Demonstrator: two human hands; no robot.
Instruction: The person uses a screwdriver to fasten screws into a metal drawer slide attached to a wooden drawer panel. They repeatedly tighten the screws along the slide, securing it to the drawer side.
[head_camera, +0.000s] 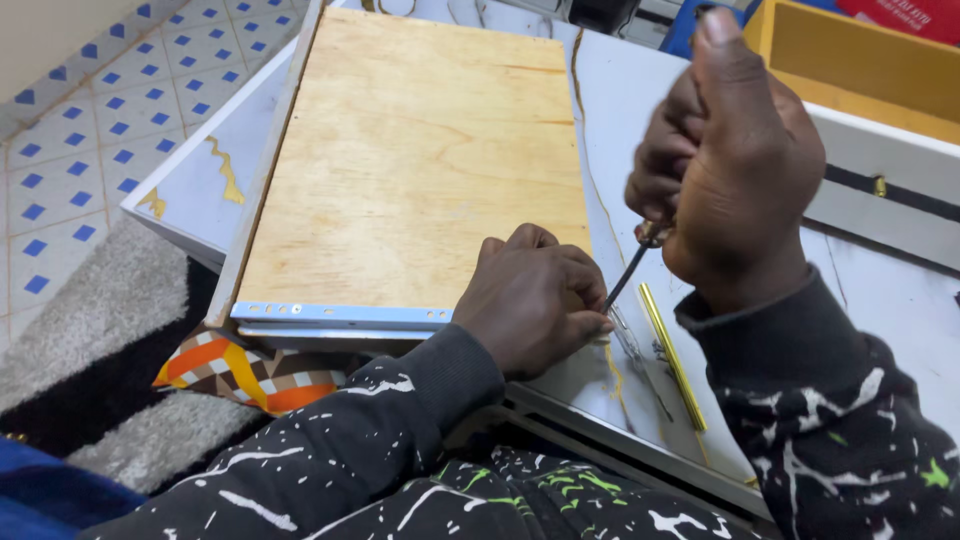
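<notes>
The step in hand looks like driving a screw at the near right corner of a drawer-like wooden panel (420, 160), which lies flat on a white marbled board (880, 290). The right hand (735, 170) is closed in a full fist around the handle of a screwdriver (628, 272), thumb up, with the dark shaft slanting down and to the left. The left hand (535, 300) is curled just beside the tip, fingers pinched narrow as if steadying the tip or a small screw; the screw itself is hidden under the fingers, so I cannot tell whether it is there. A pale metal rail (340, 313) with small holes runs along the near edge of the panel, and the left hand rests at its right end.

To the right of the tip lies 1 gold-coloured strip (672, 355), near but apart from both hands. A yellow box (860, 60) stands at the far right. An orange patterned cloth (250, 370) shows under the near left corner, above a grey and black rug (90, 350).

By my judgement the next move calls for keeping the shaft in line with the screw while turning, and for the left fingers to stay out of the tip's path
</notes>
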